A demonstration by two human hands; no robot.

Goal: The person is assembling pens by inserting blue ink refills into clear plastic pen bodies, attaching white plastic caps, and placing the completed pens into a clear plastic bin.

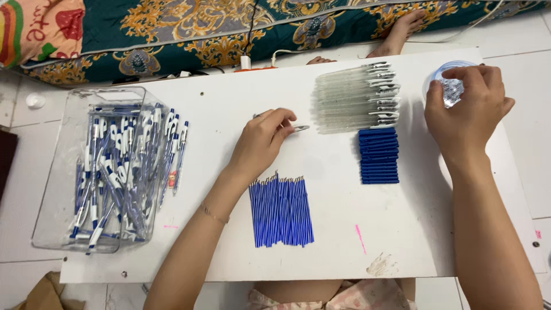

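My left hand [261,140] rests mid-board, fingers closed around a clear pen barrel [299,127] whose tip pokes out to the right. My right hand [468,112] reaches into a small clear cup [439,77] at the board's far right edge, fingers pinched over small shiny parts inside. A row of blue ink refills [281,211] lies below my left hand. Clear pen barrels [356,99] lie stacked at the back, with a stack of blue grip sleeves [379,156] just below them.
A clear plastic bin [54,172] of finished blue-and-white pens sits on the left of the white board [218,95], several spilling over its right rim. A patterned mattress [189,28] and another person's foot [402,28] lie beyond the board.
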